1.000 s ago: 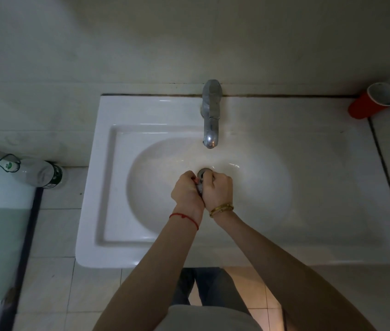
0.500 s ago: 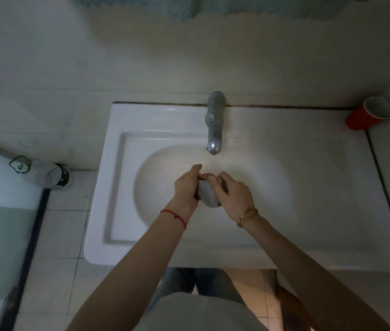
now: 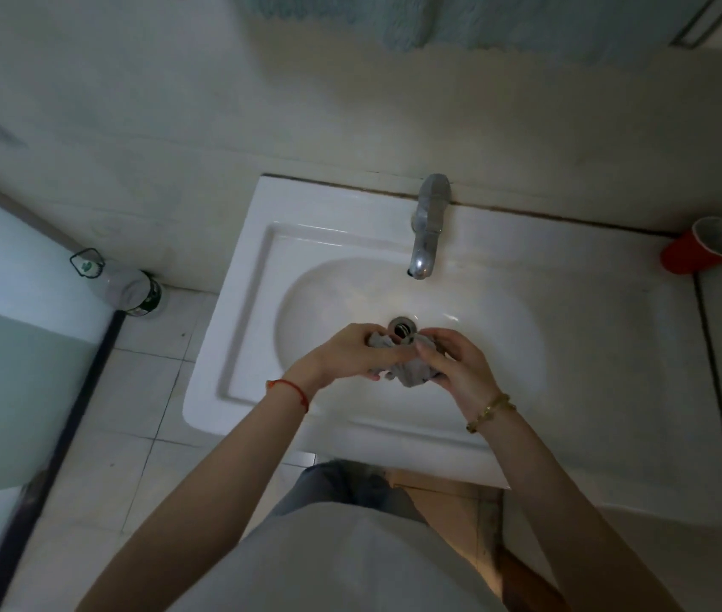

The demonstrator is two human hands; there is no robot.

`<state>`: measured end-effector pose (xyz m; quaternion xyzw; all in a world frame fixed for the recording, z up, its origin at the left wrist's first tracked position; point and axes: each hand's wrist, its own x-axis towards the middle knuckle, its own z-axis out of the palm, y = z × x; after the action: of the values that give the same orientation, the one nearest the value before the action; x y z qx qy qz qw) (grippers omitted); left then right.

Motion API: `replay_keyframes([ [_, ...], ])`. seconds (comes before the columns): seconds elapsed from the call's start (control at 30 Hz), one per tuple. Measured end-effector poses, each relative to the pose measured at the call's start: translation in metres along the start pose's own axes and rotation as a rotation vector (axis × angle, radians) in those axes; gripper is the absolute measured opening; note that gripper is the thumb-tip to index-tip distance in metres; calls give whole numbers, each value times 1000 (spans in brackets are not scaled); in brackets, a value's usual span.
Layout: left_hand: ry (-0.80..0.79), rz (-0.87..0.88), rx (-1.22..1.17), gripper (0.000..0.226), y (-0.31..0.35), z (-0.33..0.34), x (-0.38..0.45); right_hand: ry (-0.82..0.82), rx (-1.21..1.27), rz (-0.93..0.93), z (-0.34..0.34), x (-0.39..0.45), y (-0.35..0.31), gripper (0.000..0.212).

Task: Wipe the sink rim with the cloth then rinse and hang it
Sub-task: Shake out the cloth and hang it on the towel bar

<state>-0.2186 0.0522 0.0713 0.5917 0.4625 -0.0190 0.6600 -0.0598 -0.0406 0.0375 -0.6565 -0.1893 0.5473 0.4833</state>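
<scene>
Pale, matte wall tiles rise behind a glossy white ceramic sink (image 3: 235,329), a rectangle with a stepped rim and a smooth oval basin. From its back edge a rounded chrome tap (image 3: 426,227) curves over the basin, and a ringed metal drain (image 3: 402,325) sits at the basin's bottom. Over the basin, just in front of the drain, both hands work a small grey cloth (image 3: 410,373), crumpled into a wrinkled, limp wad. The left hand (image 3: 350,353) has its grip on the cloth's left end, fingers curled over it; the right hand (image 3: 461,368) pinches the right side between thumb and bent fingers. A thin red string circles the left wrist, a gold chain bracelet the right. A red plastic cup (image 3: 690,254) lies tipped on the bench at the far right. A fluffy teal towel (image 3: 461,19) hangs on the wall above. A clear bottle (image 3: 129,287) stands on the tiled floor left of the sink.
</scene>
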Motion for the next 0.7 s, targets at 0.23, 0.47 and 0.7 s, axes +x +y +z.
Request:
replay_keyframes([
  [0.23,197,21,-224,46,-27,-11,-55,-113,-378,-279,38,-14,-10,12],
  [0.47,418,158,-411,47,-83,-44,-160,-298,-588,-389,131,-32,-15,33],
  [0.7,837,214,-577,29,-172,-82,-271,-700,-620,-390,269,-94,12,39],
])
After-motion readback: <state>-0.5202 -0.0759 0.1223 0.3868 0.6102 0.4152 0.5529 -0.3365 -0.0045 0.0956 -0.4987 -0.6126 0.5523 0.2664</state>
